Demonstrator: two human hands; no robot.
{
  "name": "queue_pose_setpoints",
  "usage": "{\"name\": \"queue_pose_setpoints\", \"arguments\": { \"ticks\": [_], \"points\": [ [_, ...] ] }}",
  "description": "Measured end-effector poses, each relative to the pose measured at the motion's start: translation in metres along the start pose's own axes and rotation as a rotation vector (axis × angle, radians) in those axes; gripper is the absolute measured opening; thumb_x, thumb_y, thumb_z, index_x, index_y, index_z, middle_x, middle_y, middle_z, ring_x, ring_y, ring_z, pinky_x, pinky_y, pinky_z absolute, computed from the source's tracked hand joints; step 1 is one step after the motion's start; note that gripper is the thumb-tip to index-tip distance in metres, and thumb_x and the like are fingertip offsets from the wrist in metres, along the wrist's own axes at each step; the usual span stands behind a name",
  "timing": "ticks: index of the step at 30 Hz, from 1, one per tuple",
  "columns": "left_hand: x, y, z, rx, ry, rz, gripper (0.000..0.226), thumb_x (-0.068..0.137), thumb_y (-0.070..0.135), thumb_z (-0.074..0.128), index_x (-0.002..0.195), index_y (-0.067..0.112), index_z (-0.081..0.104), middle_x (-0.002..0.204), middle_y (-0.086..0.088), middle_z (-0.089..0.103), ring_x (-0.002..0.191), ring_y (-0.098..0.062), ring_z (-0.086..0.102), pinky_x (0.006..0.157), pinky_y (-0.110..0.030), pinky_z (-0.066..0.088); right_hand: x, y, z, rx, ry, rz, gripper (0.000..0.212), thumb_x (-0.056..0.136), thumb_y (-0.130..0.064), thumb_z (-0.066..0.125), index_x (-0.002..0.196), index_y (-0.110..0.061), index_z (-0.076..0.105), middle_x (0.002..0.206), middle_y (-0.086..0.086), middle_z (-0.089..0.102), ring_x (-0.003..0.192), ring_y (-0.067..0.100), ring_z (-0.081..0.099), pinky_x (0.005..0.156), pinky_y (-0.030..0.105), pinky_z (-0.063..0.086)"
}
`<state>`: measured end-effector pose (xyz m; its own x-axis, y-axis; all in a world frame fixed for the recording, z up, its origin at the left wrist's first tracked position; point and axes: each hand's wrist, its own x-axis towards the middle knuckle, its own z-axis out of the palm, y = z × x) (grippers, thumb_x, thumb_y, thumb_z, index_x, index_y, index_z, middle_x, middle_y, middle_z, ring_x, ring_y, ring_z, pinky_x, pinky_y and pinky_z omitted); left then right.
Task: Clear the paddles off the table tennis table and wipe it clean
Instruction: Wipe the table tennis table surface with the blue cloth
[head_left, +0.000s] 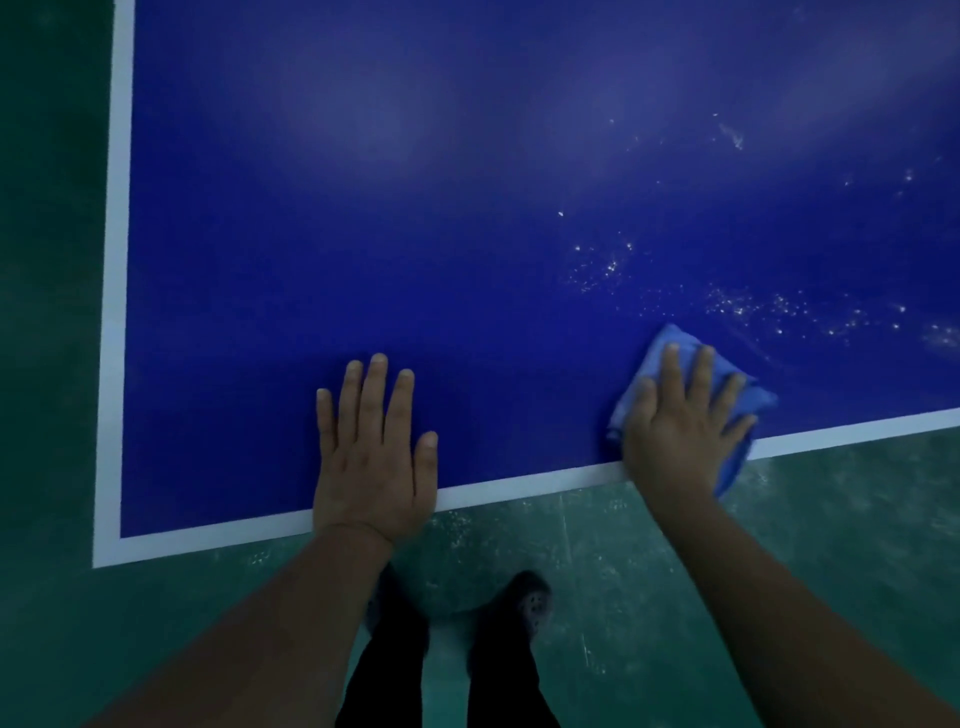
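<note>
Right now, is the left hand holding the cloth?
No, the left hand lies flat and bare on the table near its edge, while the right hand presses the blue cloth onto the surface.

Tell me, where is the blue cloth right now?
In the head view, the blue cloth lies at lower right on the table, under the flat right hand, beside the white edge line and just below the white specks.

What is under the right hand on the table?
A folded blue cloth, pressed flat under the right hand at the table edge. The surface beneath the cloth is covered.
</note>
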<state>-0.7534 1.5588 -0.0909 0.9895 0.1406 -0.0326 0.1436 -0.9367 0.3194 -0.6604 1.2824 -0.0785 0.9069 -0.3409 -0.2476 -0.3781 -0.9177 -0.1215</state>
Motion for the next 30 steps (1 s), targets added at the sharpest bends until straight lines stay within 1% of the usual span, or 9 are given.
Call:
{"name": "queue_pose_setpoints", "arguments": {
  "ticks": [3, 6, 8, 11, 14, 19, 25, 28, 30],
  "points": [
    [0.001, 0.002, -0.001, 0.059, -0.058, 0.007, 0.065, 0.101, 0.045, 0.023, 0.156, 0.012, 0.023, 0.167, -0.012, 0.012, 0.155, -0.030, 0.003, 0.123, -0.057, -0.001, -0.014, -0.023, 0.007, -0.022, 0.029, 0.034, 0.062, 0.101, -0.051, 0.014, 0.160, -0.031, 0.013, 0.169, 0.001, 0.001, 0.154, 0.036, -0.003, 0.119, 0.067, 0.001],
    [0.004, 0.002, -0.001, 0.096, -0.116, -0.008, 0.065, 0.100, 0.047, 0.022, 0.155, 0.014, 0.029, 0.166, -0.011, 0.015, 0.155, -0.030, 0.004, 0.122, -0.060, 0.000, -0.035, -0.061, 0.020, -0.103, -0.032, -0.385, 0.061, 0.101, -0.054, 0.014, 0.159, -0.034, 0.017, 0.169, 0.000, 0.006, 0.155, 0.034, 0.001, 0.119, 0.060, 0.002],
    [0.005, 0.002, 0.000, 0.106, -0.146, -0.014, 0.065, 0.100, 0.048, 0.020, 0.155, 0.015, 0.031, 0.166, -0.010, 0.017, 0.155, -0.030, 0.004, 0.122, -0.060, 0.000, -0.021, -0.054, 0.013, -0.148, -0.049, -0.542, 0.060, 0.100, -0.057, 0.018, 0.156, -0.037, 0.025, 0.168, -0.004, 0.016, 0.154, 0.031, 0.011, 0.117, 0.057, 0.016],
    [0.006, 0.002, 0.000, 0.115, -0.157, -0.014, 0.065, 0.100, 0.047, 0.021, 0.154, 0.014, 0.033, 0.165, -0.011, 0.019, 0.154, -0.031, 0.006, 0.121, -0.061, 0.001, 0.002, -0.020, 0.001, -0.120, 0.004, -0.345, 0.061, 0.099, -0.059, 0.020, 0.155, -0.037, 0.028, 0.167, -0.005, 0.018, 0.152, 0.030, 0.015, 0.115, 0.059, 0.021],
    [0.005, 0.002, -0.001, 0.095, -0.141, -0.012, 0.064, 0.100, 0.046, 0.023, 0.154, 0.013, 0.035, 0.165, -0.012, 0.020, 0.154, -0.031, 0.008, 0.121, -0.062, 0.004, -0.012, -0.023, 0.006, -0.092, 0.027, -0.272, 0.064, 0.099, -0.057, 0.016, 0.157, -0.032, 0.027, 0.168, -0.001, 0.014, 0.153, 0.034, 0.007, 0.120, 0.061, 0.009],
    [0.002, 0.001, 0.002, 0.039, -0.049, -0.049, 0.069, 0.097, 0.046, 0.029, 0.155, 0.008, 0.024, 0.166, -0.015, 0.013, 0.155, -0.029, 0.004, 0.121, -0.057, 0.000, -0.025, -0.111, 0.024, -0.095, -0.007, -0.440, 0.060, 0.103, -0.053, 0.012, 0.159, -0.033, 0.019, 0.169, 0.001, 0.007, 0.154, 0.037, -0.002, 0.120, 0.063, -0.003],
    [0.001, -0.001, 0.004, 0.034, 0.031, -0.034, 0.069, 0.097, 0.043, 0.032, 0.154, 0.004, 0.025, 0.164, -0.018, 0.016, 0.154, -0.033, 0.011, 0.121, -0.060, 0.004, 0.029, -0.236, 0.030, 0.014, -0.027, -0.437, 0.057, 0.106, -0.045, 0.016, 0.161, -0.031, 0.005, 0.169, 0.001, -0.010, 0.152, 0.037, -0.018, 0.116, 0.062, -0.017],
    [0.000, -0.001, 0.005, 0.043, 0.024, -0.028, 0.070, 0.097, 0.044, 0.031, 0.155, 0.005, 0.022, 0.166, -0.015, 0.012, 0.154, -0.031, 0.008, 0.122, -0.057, 0.002, 0.068, -0.258, 0.024, 0.040, -0.028, -0.388, 0.057, 0.106, -0.045, 0.017, 0.160, -0.033, 0.004, 0.169, 0.000, -0.009, 0.152, 0.037, -0.018, 0.114, 0.062, -0.018],
    [0.001, -0.001, 0.003, 0.051, 0.001, -0.032, 0.070, 0.098, 0.044, 0.031, 0.155, 0.005, 0.022, 0.166, -0.015, 0.012, 0.155, -0.030, 0.006, 0.122, -0.056, 0.000, 0.089, -0.239, 0.016, 0.031, 0.000, -0.326, 0.056, 0.106, -0.044, 0.018, 0.160, -0.034, 0.007, 0.169, -0.002, -0.004, 0.153, 0.038, -0.012, 0.115, 0.065, -0.014]
  ]
}}
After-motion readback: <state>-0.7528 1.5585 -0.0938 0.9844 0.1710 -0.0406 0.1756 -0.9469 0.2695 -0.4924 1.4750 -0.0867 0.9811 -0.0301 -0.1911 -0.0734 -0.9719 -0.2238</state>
